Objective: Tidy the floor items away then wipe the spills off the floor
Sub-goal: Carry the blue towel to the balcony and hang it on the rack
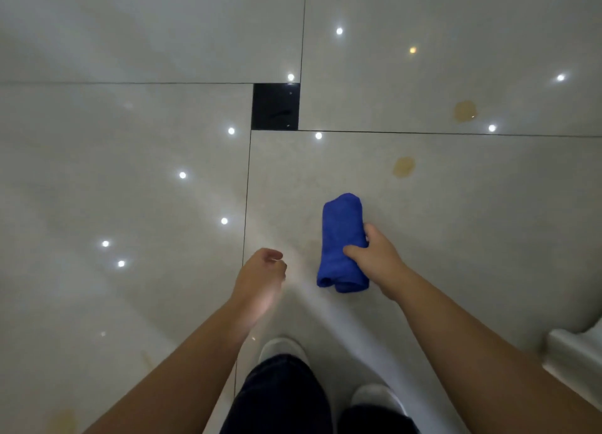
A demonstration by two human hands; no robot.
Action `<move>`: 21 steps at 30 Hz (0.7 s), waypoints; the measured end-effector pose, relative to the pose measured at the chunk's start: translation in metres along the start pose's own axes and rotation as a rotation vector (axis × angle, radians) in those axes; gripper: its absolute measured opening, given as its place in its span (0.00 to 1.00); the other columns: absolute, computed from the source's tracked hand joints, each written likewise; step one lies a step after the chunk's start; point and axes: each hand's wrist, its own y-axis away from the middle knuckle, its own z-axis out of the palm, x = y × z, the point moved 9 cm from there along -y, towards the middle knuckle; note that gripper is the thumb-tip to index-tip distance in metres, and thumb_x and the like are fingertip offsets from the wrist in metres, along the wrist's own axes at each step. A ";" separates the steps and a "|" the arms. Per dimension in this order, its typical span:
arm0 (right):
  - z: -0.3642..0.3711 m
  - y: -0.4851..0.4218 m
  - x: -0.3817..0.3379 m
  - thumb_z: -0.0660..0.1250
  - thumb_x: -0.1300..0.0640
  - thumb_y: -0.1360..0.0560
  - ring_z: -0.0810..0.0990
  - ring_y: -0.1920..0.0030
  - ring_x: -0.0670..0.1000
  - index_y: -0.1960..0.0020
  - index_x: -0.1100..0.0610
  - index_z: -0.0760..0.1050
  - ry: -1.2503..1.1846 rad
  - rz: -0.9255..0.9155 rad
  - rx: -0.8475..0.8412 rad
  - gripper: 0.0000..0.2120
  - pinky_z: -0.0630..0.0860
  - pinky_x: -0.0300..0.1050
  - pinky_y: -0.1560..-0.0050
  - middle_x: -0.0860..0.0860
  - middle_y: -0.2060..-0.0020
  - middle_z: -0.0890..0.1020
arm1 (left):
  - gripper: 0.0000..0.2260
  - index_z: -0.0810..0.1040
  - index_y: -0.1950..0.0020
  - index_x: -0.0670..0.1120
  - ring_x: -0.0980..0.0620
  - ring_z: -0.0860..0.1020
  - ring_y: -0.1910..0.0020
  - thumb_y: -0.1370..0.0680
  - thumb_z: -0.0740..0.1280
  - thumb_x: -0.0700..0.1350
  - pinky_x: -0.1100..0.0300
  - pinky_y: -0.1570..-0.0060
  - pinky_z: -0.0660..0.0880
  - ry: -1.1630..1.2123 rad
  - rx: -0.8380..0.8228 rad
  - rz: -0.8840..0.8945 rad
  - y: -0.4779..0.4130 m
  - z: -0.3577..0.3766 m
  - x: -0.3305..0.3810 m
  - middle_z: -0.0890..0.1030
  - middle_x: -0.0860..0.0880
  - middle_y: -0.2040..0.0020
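Dark trousers [280, 398] nearest. Right hand [378, 261], fingers [353, 251] grasping the rolled blue cloth [342, 225], long axis pointing away; left hand [260, 277] loosely curled, empty. Beyond the cloth, amber spills [404, 166] on the glossy tiled floor [130, 173].

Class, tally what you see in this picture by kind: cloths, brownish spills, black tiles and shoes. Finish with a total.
blue cloth: 1
brownish spills: 3
black tile: 1
pale shoes: 2
total: 7
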 end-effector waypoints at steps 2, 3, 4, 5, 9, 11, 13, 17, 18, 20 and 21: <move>-0.015 0.037 -0.013 0.61 0.62 0.27 0.77 0.53 0.55 0.48 0.53 0.67 -0.013 -0.002 0.008 0.09 0.75 0.52 0.49 0.51 0.56 0.76 | 0.12 0.74 0.40 0.44 0.47 0.79 0.48 0.23 0.60 0.40 0.63 0.65 0.69 -0.027 -0.028 0.009 0.034 -0.011 0.007 0.79 0.45 0.45; -0.024 0.057 -0.020 0.61 0.62 0.27 0.77 0.54 0.54 0.49 0.53 0.67 -0.019 -0.005 0.017 0.09 0.76 0.53 0.49 0.51 0.56 0.76 | 0.12 0.74 0.40 0.44 0.47 0.79 0.48 0.22 0.60 0.40 0.62 0.64 0.70 -0.055 -0.040 0.022 0.053 -0.015 0.013 0.79 0.45 0.44; -0.035 0.077 -0.028 0.61 0.62 0.27 0.77 0.54 0.54 0.50 0.53 0.67 -0.023 -0.008 0.029 0.08 0.76 0.53 0.49 0.51 0.57 0.76 | 0.12 0.74 0.40 0.44 0.48 0.79 0.48 0.22 0.59 0.41 0.62 0.61 0.71 -0.091 -0.047 0.045 0.073 -0.021 0.021 0.79 0.46 0.44; -0.048 0.098 -0.036 0.62 0.62 0.27 0.78 0.53 0.55 0.50 0.53 0.68 -0.024 -0.009 0.045 0.07 0.76 0.53 0.49 0.51 0.56 0.77 | 0.12 0.74 0.40 0.44 0.49 0.78 0.47 0.22 0.59 0.41 0.61 0.58 0.71 -0.131 -0.053 0.070 0.094 -0.027 0.030 0.79 0.46 0.45; -0.102 0.185 -0.068 0.62 0.61 0.27 0.78 0.51 0.60 0.48 0.55 0.68 -0.059 0.020 0.137 0.08 0.76 0.54 0.51 0.56 0.51 0.77 | 0.10 0.75 0.42 0.45 0.51 0.76 0.49 0.20 0.57 0.43 0.62 0.55 0.68 -0.310 -0.051 0.183 0.179 -0.061 0.077 0.79 0.48 0.47; -0.129 0.228 -0.087 0.62 0.61 0.27 0.78 0.51 0.60 0.48 0.56 0.68 -0.096 0.012 0.198 0.08 0.76 0.54 0.51 0.57 0.51 0.77 | 0.10 0.75 0.44 0.44 0.52 0.76 0.52 0.21 0.57 0.43 0.63 0.60 0.68 -0.343 -0.011 0.213 0.216 -0.083 0.102 0.79 0.48 0.49; -0.152 0.275 -0.104 0.62 0.60 0.26 0.78 0.52 0.60 0.48 0.56 0.69 -0.145 -0.002 0.247 0.08 0.75 0.54 0.52 0.56 0.53 0.77 | 0.08 0.76 0.46 0.44 0.54 0.76 0.57 0.21 0.59 0.43 0.66 0.65 0.67 -0.344 0.028 0.237 0.257 -0.106 0.127 0.79 0.48 0.52; -0.195 0.381 -0.135 0.63 0.61 0.26 0.76 0.60 0.53 0.50 0.55 0.69 -0.273 -0.068 0.324 0.06 0.73 0.47 0.59 0.52 0.57 0.76 | 0.07 0.75 0.47 0.46 0.53 0.77 0.57 0.21 0.60 0.43 0.65 0.65 0.66 -0.294 0.009 0.288 0.349 -0.140 0.170 0.79 0.48 0.52; -0.205 0.409 -0.140 0.63 0.61 0.26 0.76 0.59 0.53 0.50 0.55 0.69 -0.307 -0.081 0.348 0.06 0.73 0.46 0.60 0.52 0.57 0.76 | 0.05 0.75 0.50 0.47 0.50 0.78 0.57 0.21 0.59 0.43 0.63 0.65 0.67 -0.265 0.002 0.293 0.372 -0.148 0.178 0.80 0.48 0.53; -0.224 0.464 -0.145 0.63 0.61 0.26 0.76 0.59 0.54 0.50 0.56 0.70 -0.376 -0.111 0.399 0.06 0.73 0.46 0.60 0.52 0.56 0.76 | 0.08 0.73 0.57 0.48 0.46 0.78 0.56 0.21 0.57 0.41 0.59 0.63 0.68 -0.211 -0.005 0.323 0.415 -0.158 0.195 0.80 0.45 0.56; -0.231 0.490 -0.145 0.63 0.61 0.25 0.76 0.58 0.54 0.49 0.56 0.70 -0.408 -0.123 0.419 0.06 0.73 0.45 0.61 0.52 0.55 0.76 | 0.08 0.73 0.56 0.47 0.45 0.79 0.55 0.21 0.57 0.41 0.59 0.62 0.68 -0.187 -0.010 0.329 0.434 -0.162 0.201 0.80 0.44 0.55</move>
